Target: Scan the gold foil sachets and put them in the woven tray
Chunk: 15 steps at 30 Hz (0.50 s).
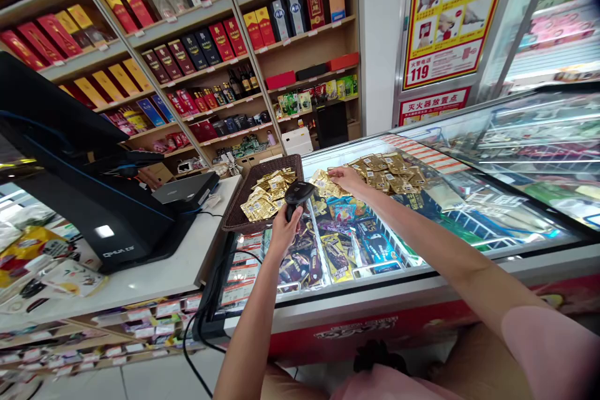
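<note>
A black barcode scanner (300, 192) is in my left hand (284, 229), whose fingers wrap its handle; its head tilts toward the right. My right hand (347, 179) reaches over the freezer's glass top, its fingers pinched on a gold foil packet (323, 184). Just right of that hand lies a spread of more gold packets (391, 172), several showing printed code squares. Beside the scanner, on the left, a brown woven basket (229, 217) holds a heap of similar gold packets (268, 194). The fingertips of my right hand are partly hidden by the foil.
Under the glass of the chest freezer (328, 303) lie colourful ice cream packs in wire baskets. A white counter (164, 269) with a black checkout terminal (126, 200) stands at left. The scanner's cable (187, 337) hangs along the freezer's corner. Stocked shelves (253, 31) line the back.
</note>
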Each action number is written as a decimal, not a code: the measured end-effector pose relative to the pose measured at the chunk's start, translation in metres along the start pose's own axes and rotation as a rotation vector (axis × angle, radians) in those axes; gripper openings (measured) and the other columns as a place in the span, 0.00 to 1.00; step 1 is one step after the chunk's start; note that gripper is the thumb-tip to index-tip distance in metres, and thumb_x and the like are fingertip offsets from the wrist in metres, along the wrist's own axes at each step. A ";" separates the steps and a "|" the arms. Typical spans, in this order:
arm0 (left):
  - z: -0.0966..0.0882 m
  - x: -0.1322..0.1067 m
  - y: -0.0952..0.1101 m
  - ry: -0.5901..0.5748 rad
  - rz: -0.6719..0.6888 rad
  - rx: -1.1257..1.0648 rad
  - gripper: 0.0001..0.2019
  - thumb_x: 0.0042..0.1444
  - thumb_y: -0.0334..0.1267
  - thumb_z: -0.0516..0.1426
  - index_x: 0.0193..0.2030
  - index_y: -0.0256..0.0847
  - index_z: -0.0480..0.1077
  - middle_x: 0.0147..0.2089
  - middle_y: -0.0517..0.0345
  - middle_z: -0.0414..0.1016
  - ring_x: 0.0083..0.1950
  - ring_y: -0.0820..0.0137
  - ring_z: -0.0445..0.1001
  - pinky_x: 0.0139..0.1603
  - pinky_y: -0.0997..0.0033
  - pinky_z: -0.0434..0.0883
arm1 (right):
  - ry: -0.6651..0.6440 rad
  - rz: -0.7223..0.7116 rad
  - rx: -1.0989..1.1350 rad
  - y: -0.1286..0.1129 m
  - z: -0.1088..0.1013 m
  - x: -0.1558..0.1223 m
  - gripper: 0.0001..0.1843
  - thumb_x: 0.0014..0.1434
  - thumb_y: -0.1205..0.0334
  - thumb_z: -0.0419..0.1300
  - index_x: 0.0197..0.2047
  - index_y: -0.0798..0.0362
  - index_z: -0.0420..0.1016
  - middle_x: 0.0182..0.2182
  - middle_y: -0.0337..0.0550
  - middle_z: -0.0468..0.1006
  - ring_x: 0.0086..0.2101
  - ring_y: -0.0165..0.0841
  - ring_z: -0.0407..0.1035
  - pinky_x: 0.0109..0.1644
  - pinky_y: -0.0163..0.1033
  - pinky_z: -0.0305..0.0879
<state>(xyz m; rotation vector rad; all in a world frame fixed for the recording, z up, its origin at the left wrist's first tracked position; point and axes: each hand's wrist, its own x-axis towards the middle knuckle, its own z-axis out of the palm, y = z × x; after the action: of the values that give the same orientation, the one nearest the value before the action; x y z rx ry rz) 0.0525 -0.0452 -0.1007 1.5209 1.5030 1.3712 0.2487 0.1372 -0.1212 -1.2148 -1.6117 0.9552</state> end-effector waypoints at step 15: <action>-0.111 -0.049 -0.003 0.391 -0.061 0.051 0.22 0.55 0.60 0.57 0.33 0.41 0.65 0.21 0.66 0.62 0.20 0.78 0.60 0.20 0.79 0.58 | -0.261 0.089 -0.065 -0.079 0.163 0.033 0.25 0.52 0.69 0.60 0.55 0.54 0.75 0.50 0.51 0.79 0.46 0.39 0.73 0.46 0.39 0.67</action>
<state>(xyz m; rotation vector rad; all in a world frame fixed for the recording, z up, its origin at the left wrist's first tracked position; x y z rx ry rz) -0.0429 -0.1186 -0.0832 1.2726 1.8120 1.6745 0.0670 0.1395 -0.0934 -1.2548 -1.8160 1.1651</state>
